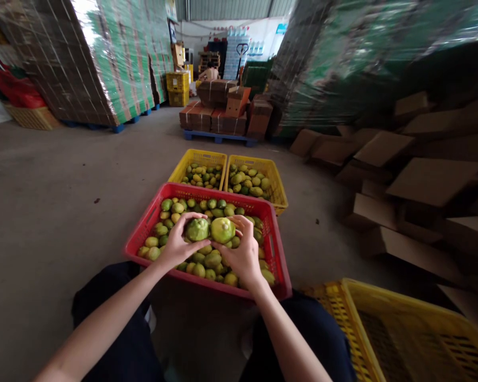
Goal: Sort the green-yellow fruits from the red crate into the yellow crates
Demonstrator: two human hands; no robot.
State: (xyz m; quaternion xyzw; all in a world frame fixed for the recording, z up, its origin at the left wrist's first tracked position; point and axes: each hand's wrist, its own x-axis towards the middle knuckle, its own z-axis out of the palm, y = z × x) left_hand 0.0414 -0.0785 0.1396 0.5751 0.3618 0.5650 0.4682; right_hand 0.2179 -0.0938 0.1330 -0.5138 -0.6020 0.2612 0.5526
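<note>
My left hand [181,243] is closed round a green lemon [198,229], thumb below and fingers above. Beside it, my right hand [245,249] grips a yellower lemon [222,231], its knobbed end turned up towards me. The two fruits are side by side, close together or touching. Both are held above a red plastic crate [281,265] between my knees. Many green and yellow lemons [212,260] fill this crate, partly hidden behind my hands.
Two yellow crates [281,193] of lemons stand just beyond the red one. Another yellow crate [352,313] is at my right knee. Cardboard boxes [434,180] lie heaped on the right. Wrapped stacks [123,58] rise at left; a loaded blue pallet [219,138] and a person [211,72] are farther back.
</note>
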